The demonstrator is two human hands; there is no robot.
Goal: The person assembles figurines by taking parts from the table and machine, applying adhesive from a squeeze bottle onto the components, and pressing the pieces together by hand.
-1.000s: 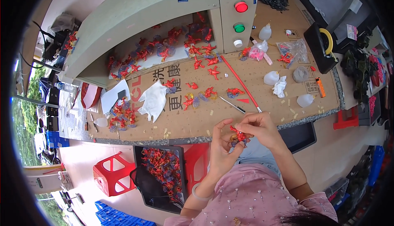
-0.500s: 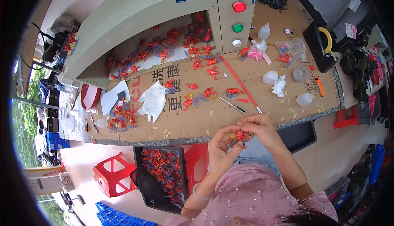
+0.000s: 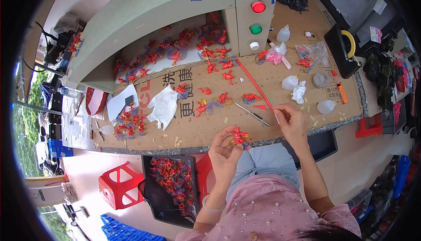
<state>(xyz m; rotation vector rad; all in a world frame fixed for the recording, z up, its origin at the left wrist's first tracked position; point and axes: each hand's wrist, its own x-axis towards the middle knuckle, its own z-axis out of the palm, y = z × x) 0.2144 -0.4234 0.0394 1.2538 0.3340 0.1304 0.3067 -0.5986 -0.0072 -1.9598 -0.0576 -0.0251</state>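
Observation:
My left hand (image 3: 225, 152) is closed around a small red toy figure (image 3: 239, 136) with a clear yellow part and a bluish see-through base, held just off the bench's front edge. On the bench, the fingers of my right hand (image 3: 291, 125) are pinched at the near end of a slim red-handled paintbrush (image 3: 254, 83). That brush lies slanting away toward the grey machine, its near tip partly hidden by the fingers. Beside it are a thin pen-like metal tool (image 3: 251, 114) and a small red triangular piece (image 3: 259, 107). Another red figure (image 3: 248, 98) lies behind these.
An arched grey machine (image 3: 153, 15) with several figures inside stands at the back. White squeeze bottles (image 3: 289, 83), an orange lighter (image 3: 342, 93) and a tape dispenser (image 3: 344, 50) are at right. A white glove (image 3: 162, 108) lies left. Below sits a black crate (image 3: 196, 184) of figures beside a red stool (image 3: 118, 184).
My hands have moved apart. The left carried the figure a little leftward and toward the bench; the right let go of it, moved right and took hold of the paintbrush's near end.

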